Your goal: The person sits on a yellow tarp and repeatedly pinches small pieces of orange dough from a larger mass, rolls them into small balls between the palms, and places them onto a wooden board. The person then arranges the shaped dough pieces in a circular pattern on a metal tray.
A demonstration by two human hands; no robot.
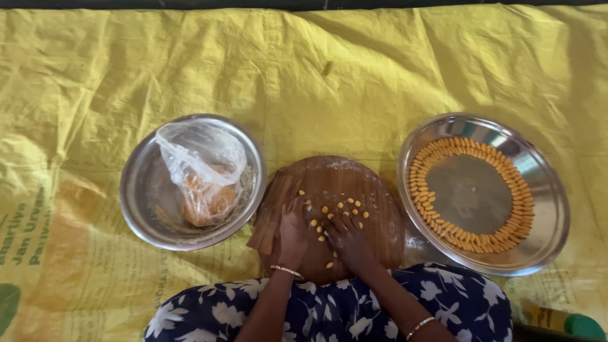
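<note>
While both hands press flat on the round wooden board (332, 215), left hand (295, 229) and right hand (347, 240) gripping nothing, fingers (297, 209) spread, I'm rolling small yellow dough pieces (335, 210); next, a pinch to lift them.

This looks like a home food-making place on the floor: a yellow sheet (380, 69) is spread under a round wooden board (345, 180) and steel plates (544, 190) with small dough pieces (519, 209).

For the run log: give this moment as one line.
left hand on round wooden board | right hand on dough pieces | bagged dough, left plate | pieces ringed, right plate
</note>
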